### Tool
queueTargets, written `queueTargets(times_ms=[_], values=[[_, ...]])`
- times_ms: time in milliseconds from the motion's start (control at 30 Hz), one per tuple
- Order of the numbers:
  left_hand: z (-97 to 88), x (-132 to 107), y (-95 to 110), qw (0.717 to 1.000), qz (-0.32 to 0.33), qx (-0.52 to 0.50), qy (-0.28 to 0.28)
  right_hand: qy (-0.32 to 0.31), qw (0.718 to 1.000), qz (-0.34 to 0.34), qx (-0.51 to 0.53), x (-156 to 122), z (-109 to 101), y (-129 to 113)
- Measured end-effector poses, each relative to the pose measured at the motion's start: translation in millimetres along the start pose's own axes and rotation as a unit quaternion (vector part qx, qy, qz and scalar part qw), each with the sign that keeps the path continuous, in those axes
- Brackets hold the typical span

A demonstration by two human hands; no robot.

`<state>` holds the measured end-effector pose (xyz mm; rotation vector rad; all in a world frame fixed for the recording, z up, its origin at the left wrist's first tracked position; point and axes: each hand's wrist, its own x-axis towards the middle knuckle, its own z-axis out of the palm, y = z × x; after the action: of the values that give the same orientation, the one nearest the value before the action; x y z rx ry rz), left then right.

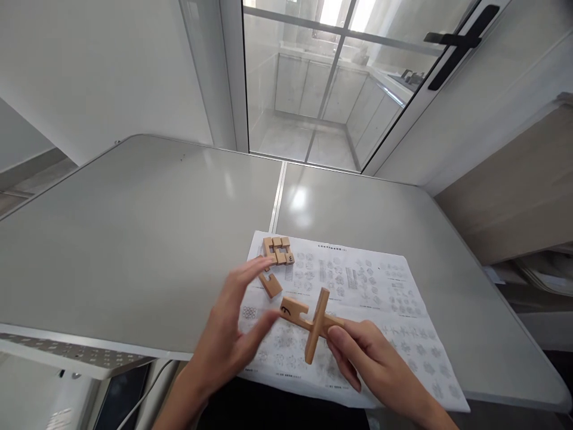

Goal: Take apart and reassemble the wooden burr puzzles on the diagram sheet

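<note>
My right hand (369, 352) pinches the right end of two wooden puzzle pieces (294, 312) joined in a cross, held above a printed sheet. One piece is notched and bears a black handwritten mark near its left end; the other stands crosswise through it. My left hand (233, 328) is open, thumb and fingers apart, its thumb tip close to the marked end; whether it touches cannot be told. Beyond the left fingers lies a loose notched wooden piece (271, 285), partly covered. Further back, several wooden pieces (278, 251) sit side by side, one with a black mark.
The white instruction sheet (380, 280), printed with small diagrams, lies on a grey table (134, 239) with a metal seam (278, 194) down its middle. A glazed door with a black handle (463, 42) stands behind. Shelving is at the right, and a cable (145, 391) hangs below the left edge.
</note>
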<state>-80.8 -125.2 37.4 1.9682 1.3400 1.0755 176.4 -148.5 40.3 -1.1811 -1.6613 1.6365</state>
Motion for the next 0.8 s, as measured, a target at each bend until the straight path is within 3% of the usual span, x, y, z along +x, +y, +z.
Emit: queueTargets(times_ms=[133,233,467,633,700,800], values=[[-6.0,-2,22,0.986,0.058,-0.064,-0.142,-0.057,0.998,0.008,0.02,1,0,-4],[-2.0,-1,29,0.979,0.077,-0.062,-0.177,-0.085,0.995,0.015,0.041,1,2,-7],[2.4,-6,23,0.983,0.107,-0.055,-0.141,-0.107,0.991,0.031,0.072,0,4,-6],[-18.3,-14,8,0.989,0.096,-0.012,-0.115,-0.095,0.99,0.038,0.1,-11,-14,2],[-29.2,-16,-1,0.994,0.087,0.017,-0.062,-0.064,0.986,0.053,0.145,-16,-23,5],[-36.4,-16,-16,0.994,0.04,0.104,-0.021,0.033,0.985,0.084,0.15,-15,-30,8]])
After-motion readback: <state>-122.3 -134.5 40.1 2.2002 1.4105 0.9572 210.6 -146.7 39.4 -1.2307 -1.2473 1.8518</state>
